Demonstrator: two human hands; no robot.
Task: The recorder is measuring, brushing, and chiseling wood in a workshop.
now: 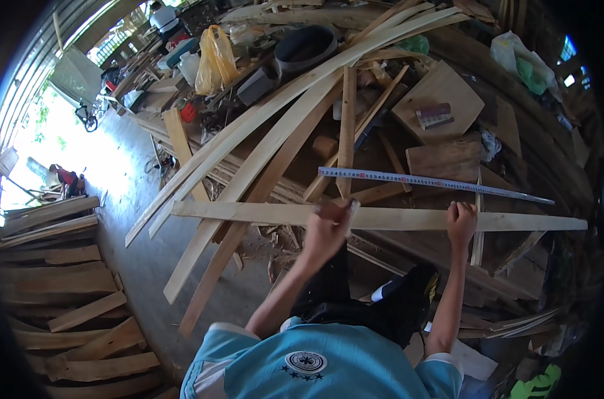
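A long pale wooden strip (pixel 398 219) lies crosswise in front of me. My right hand (pixel 461 223) is closed around it right of the middle, fingers curled over the edge. Farther left, my left hand (pixel 327 233) is over the same strip, its fingers closed and slightly blurred. A small pale object shows at its fingertips, too unclear to name. Just beyond the strip, a long metal ruler (pixel 441 183) with printed marks lies at a slight slant, touched by neither hand. An upright-looking wood piece (pixel 347 126) lies past the ruler's left end.
Long wooden strips (pixel 275 149) fan out to the left. Stacked boards (pixel 69 282) cover the floor at lower left. Beyond stand a black tub (pixel 306 46) and a yellow plastic bag (pixel 215 60). A pentagonal board (pixel 441 100) lies far right. Two people are in the distance.
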